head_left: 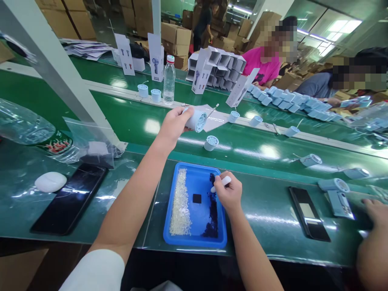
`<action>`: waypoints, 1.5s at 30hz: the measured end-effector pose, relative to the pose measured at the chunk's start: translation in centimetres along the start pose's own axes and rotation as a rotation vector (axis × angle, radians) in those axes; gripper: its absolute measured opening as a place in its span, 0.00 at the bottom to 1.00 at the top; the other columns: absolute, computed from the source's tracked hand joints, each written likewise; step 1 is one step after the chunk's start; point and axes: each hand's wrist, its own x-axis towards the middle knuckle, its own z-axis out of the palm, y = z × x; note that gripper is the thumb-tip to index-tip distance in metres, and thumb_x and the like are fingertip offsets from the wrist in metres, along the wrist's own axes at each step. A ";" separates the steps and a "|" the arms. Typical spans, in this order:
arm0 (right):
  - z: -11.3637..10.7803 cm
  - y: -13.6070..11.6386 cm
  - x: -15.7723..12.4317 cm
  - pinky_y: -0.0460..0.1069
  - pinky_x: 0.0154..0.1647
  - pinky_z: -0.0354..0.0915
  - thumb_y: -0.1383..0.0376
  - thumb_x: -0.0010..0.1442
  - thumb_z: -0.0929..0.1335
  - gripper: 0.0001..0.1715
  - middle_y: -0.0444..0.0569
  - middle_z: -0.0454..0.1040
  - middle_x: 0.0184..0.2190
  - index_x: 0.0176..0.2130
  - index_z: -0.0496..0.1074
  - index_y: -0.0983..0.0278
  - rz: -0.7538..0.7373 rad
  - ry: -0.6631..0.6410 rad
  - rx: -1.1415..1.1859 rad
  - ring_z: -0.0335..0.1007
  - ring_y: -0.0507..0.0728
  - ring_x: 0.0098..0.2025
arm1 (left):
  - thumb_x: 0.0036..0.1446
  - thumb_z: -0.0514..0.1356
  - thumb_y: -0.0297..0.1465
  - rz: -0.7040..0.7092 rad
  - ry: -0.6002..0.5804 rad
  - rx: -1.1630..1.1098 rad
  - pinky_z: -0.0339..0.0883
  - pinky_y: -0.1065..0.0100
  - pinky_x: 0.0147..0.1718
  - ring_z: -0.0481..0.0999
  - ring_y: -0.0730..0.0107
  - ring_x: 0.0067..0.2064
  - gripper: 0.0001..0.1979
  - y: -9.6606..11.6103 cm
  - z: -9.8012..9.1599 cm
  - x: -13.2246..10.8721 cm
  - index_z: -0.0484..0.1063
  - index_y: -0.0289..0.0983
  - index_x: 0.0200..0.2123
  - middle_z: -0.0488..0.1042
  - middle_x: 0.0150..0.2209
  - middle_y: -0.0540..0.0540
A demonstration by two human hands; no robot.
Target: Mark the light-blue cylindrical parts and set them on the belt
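Pale blue plastic cylinder (197,120), probably a fan housing, seems light and stiff, best held by its barrel; the left hand (171,128) grips it above the green worktop (266,218). The right hand (228,192) pinches a white piece (222,182) over a blue tray (194,241) of granules (180,202). Cardboard cartons (176,38) fill the room beyond.

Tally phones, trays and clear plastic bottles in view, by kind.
Phones: 2 (black phone, black phone on the right)
Trays: 1 (blue tray)
Clear plastic bottles: 2 (upright water bottle, large bottle on its side)
Total: 5
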 end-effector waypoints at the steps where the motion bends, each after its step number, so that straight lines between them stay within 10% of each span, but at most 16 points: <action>1: 0.0 0.0 0.0 0.46 0.23 0.56 0.67 0.56 0.65 0.15 0.40 0.62 0.17 0.21 0.57 0.60 0.001 -0.002 -0.002 0.56 0.50 0.20 | 0.56 0.59 0.37 0.001 -0.001 -0.003 0.68 0.66 0.38 0.71 0.69 0.37 0.11 0.0 0.0 0.0 0.68 0.34 0.30 0.69 0.30 0.47; 31: 0.8 -1.1 -0.5 0.46 0.22 0.59 0.68 0.56 0.65 0.15 0.41 0.63 0.18 0.20 0.57 0.60 -0.111 -0.088 0.073 0.60 0.50 0.20 | 0.55 0.60 0.35 -0.058 -0.022 0.003 0.67 0.67 0.33 0.70 0.70 0.31 0.09 -1.3 0.5 0.5 0.70 0.35 0.29 0.70 0.29 0.46; 35: 0.9 -2.1 -0.8 0.46 0.21 0.59 0.69 0.56 0.65 0.15 0.41 0.65 0.18 0.21 0.59 0.60 -0.146 -0.260 0.164 0.61 0.50 0.20 | 0.55 0.60 0.35 -0.157 -0.051 0.012 0.66 0.68 0.29 0.69 0.71 0.29 0.10 -2.2 1.3 0.3 0.70 0.34 0.28 0.70 0.28 0.46; 41: 0.3 -1.3 0.0 0.51 0.33 0.69 0.66 0.62 0.65 0.01 0.45 0.70 0.31 0.37 0.66 0.60 0.073 0.293 0.417 0.72 0.53 0.30 | 0.49 0.64 0.35 -0.277 -0.151 0.021 0.66 0.69 0.29 0.70 0.71 0.29 0.11 -3.0 2.9 -0.6 0.67 0.34 0.25 0.69 0.27 0.47; 45: -0.1 -0.8 0.7 0.56 0.41 0.72 0.62 0.62 0.66 0.08 0.50 0.71 0.41 0.42 0.64 0.61 0.194 0.387 0.543 0.75 0.57 0.39 | 0.47 0.65 0.38 -0.268 -0.242 0.077 0.66 0.68 0.31 0.70 0.70 0.30 0.14 -3.1 3.4 -1.0 0.67 0.34 0.26 0.70 0.28 0.48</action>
